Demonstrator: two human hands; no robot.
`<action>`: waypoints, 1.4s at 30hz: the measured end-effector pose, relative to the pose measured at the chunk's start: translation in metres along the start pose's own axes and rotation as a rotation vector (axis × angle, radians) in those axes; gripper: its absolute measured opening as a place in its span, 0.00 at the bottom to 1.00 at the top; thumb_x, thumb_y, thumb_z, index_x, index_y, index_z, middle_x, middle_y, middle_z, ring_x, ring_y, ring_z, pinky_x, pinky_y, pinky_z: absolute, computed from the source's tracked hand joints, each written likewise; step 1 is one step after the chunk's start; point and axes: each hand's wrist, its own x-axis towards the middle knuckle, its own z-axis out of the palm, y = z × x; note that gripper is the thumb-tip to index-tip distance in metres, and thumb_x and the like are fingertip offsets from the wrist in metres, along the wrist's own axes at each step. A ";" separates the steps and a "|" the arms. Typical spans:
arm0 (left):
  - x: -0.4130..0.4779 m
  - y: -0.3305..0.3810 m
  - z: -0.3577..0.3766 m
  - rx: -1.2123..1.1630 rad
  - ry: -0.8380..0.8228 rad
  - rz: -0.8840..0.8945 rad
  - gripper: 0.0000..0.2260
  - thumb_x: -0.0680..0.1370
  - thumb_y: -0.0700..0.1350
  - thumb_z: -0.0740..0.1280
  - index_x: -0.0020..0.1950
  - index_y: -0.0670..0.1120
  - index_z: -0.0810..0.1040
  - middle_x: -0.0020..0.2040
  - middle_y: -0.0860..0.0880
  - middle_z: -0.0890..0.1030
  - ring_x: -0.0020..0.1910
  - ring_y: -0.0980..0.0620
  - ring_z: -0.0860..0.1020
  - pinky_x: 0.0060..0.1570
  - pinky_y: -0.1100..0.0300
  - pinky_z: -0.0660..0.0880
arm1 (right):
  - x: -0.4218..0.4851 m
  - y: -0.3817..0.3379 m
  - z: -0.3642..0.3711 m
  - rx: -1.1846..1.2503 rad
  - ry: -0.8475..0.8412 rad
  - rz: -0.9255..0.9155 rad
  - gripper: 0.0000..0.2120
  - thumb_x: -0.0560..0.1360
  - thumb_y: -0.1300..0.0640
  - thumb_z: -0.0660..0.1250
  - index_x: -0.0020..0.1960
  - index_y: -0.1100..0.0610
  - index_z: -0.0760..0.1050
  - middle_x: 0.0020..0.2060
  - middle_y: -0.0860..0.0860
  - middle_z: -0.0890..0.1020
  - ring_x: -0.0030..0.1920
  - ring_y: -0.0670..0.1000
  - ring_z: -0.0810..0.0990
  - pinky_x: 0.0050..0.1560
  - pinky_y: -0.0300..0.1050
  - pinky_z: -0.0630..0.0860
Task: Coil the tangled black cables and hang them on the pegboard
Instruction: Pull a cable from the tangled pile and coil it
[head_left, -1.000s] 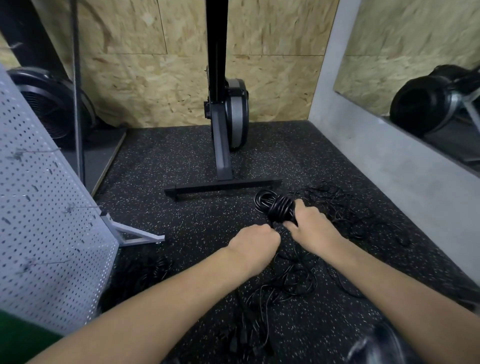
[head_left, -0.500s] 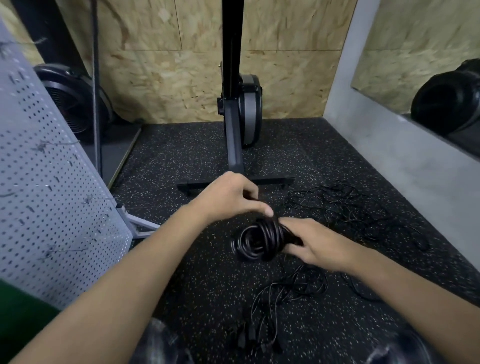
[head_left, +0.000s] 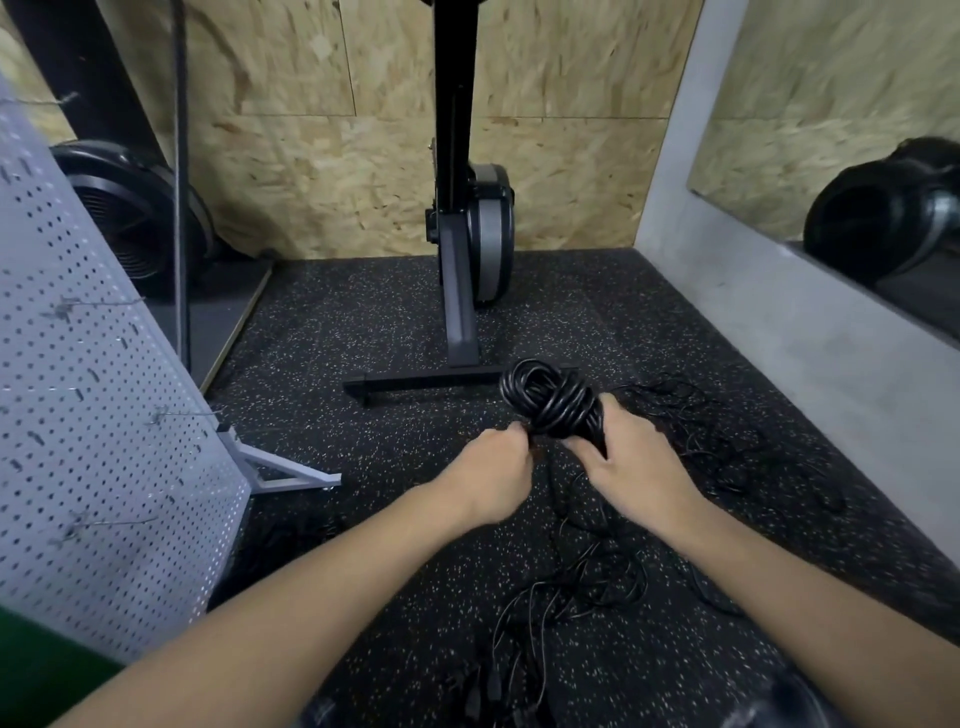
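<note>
While the coil is held up: the coil (head_left: 550, 402) sits between both hands, above the floor (head_left: 363, 338) and in front of the exercise machine's foot bar (head_left: 415, 383).
Right hand (head_left: 631, 467): fingers wrapped round the coil's near right end, gripping it.
Left hand (head_left: 493, 475): fingers curled tight at the coil's near left edge, apparently pinching a strand I cannot see.
Handling: probably light and springy; the loops may spring apart unless held at the wrapped waist.
Loose cables (head_left: 582, 587): tangled on the floor, near and right.
Pegboard (head_left: 93, 415): left, well apart.
Change: half a second ago the left hand arched over the coil; now it sits near-left, and the coil stands farther off.
</note>
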 end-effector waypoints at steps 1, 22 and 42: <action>-0.002 0.002 -0.001 0.038 -0.001 -0.014 0.09 0.85 0.39 0.57 0.61 0.40 0.75 0.54 0.39 0.80 0.49 0.38 0.80 0.51 0.47 0.78 | -0.001 -0.001 0.002 -0.052 -0.017 0.012 0.13 0.81 0.45 0.66 0.58 0.51 0.69 0.51 0.50 0.82 0.51 0.59 0.83 0.52 0.57 0.79; -0.017 -0.003 -0.049 0.097 0.326 0.444 0.11 0.83 0.49 0.69 0.61 0.45 0.76 0.48 0.53 0.82 0.39 0.59 0.77 0.38 0.61 0.75 | -0.006 0.000 0.006 -0.265 0.089 -0.058 0.12 0.84 0.50 0.62 0.63 0.53 0.64 0.54 0.50 0.79 0.49 0.58 0.84 0.40 0.49 0.70; -0.011 -0.014 -0.057 -0.402 0.443 0.039 0.14 0.66 0.52 0.84 0.49 0.54 0.86 0.44 0.53 0.84 0.45 0.54 0.82 0.49 0.58 0.80 | -0.004 -0.007 0.007 -0.413 0.142 -0.237 0.20 0.81 0.56 0.66 0.71 0.54 0.64 0.57 0.51 0.76 0.51 0.56 0.81 0.44 0.52 0.79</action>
